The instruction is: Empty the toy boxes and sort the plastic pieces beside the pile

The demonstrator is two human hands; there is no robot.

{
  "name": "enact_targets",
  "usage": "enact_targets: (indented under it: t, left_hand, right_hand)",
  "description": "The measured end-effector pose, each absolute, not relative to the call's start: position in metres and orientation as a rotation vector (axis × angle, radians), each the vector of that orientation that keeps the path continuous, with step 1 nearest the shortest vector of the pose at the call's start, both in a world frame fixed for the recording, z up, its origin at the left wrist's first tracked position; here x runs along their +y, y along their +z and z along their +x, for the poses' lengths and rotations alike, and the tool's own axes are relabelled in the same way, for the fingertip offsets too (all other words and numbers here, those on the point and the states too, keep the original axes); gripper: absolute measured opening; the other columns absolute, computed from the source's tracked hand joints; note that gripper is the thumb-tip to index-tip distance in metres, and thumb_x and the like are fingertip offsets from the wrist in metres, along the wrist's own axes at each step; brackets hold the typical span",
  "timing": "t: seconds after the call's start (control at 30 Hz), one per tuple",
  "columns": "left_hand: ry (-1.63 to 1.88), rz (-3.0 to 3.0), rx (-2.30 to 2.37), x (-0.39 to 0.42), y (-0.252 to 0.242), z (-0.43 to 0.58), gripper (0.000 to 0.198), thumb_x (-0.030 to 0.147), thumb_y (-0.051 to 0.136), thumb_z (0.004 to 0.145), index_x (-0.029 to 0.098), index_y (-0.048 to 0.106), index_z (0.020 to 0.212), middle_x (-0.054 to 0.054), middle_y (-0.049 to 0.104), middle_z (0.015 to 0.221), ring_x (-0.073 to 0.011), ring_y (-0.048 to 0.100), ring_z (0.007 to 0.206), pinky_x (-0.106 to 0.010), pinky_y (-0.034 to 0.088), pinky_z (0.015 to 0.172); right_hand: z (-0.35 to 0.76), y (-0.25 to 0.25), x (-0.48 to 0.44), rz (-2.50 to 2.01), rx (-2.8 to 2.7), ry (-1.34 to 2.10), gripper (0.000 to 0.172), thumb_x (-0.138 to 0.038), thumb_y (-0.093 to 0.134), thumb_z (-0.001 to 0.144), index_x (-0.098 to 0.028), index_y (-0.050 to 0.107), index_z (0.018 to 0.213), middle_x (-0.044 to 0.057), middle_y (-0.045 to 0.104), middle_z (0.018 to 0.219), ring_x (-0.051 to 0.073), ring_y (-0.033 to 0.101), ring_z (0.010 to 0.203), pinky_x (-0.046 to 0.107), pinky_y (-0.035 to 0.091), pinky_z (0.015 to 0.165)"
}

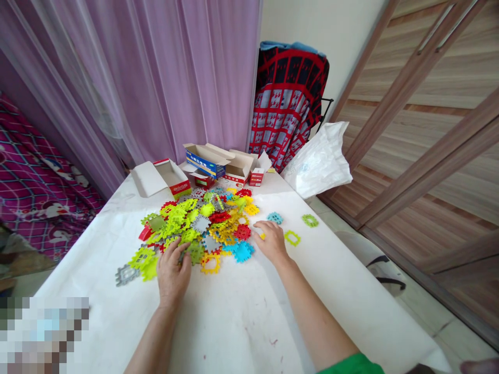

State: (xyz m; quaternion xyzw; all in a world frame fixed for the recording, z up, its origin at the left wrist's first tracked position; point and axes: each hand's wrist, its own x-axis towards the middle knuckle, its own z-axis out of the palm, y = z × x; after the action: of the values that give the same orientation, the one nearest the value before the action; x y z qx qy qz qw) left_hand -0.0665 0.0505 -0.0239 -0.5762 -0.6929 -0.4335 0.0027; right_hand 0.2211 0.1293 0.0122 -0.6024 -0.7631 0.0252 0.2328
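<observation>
A heap of toothed plastic building pieces in green, yellow, red, blue and grey lies on the white table. My left hand rests at the heap's near left edge, its fingers apart and touching green pieces. To the right of the heap, my right hand is low over the table with thumb and fingers apart. A small yellow bit shows in the gap between them; the rest of it is hidden. Close by are a red piece and a bright blue piece.
A blue piece and two green frames, one nearer and one farther, lie right of the heap. Behind stand open cartons, including a blue box and a red-and-white box. A white plastic bag hangs over the right edge.
</observation>
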Motion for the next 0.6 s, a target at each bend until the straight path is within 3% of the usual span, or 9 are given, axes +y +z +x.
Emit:
enact_targets:
  t: [0.17,0.37,0.6]
  left_hand:
    - [-1.34,-1.799,-2.173,0.05,-0.025,-0.067,0.027,0.032,0.046,0.088,0.026,0.069,0.101,-0.006,0.065,0.125,-0.0264,0.059,0.114,-0.047,0.042,0.1]
    - [-1.299,-1.835,-2.144,0.05,-0.026,-0.069,0.028,0.032,0.046,0.088,0.024,0.069,0.102,-0.007,0.065,0.125,-0.0266,0.06,0.113,-0.046,0.044,0.098]
    - [-1.286,-1.835,-2.131,0.049,-0.024,-0.068,0.028,0.034,0.045,0.089,0.025,0.069,0.101,-0.007,0.065,0.126,-0.0259,0.061,0.111,-0.046,0.044,0.097]
  right_hand:
    - [0.199,0.0,0.123,-1.545,-2.173,0.082,0.035,-0.038,0.06,0.086,-0.027,0.063,0.119,0.004,0.062,0.129,0.022,0.047,0.121,0.034,0.034,0.099]
    - [0.202,-0.003,0.125,-1.516,-2.208,0.096,0.023,-0.035,0.057,0.09,-0.026,0.069,0.108,0.005,0.067,0.122,0.023,0.051,0.116,0.037,0.034,0.096]
    - [0.221,0.005,0.141,-1.737,-1.913,0.046,0.033,-0.029,0.039,0.097,-0.022,0.07,0.106,0.006,0.072,0.104,0.018,0.062,0.094,0.026,0.041,0.082]
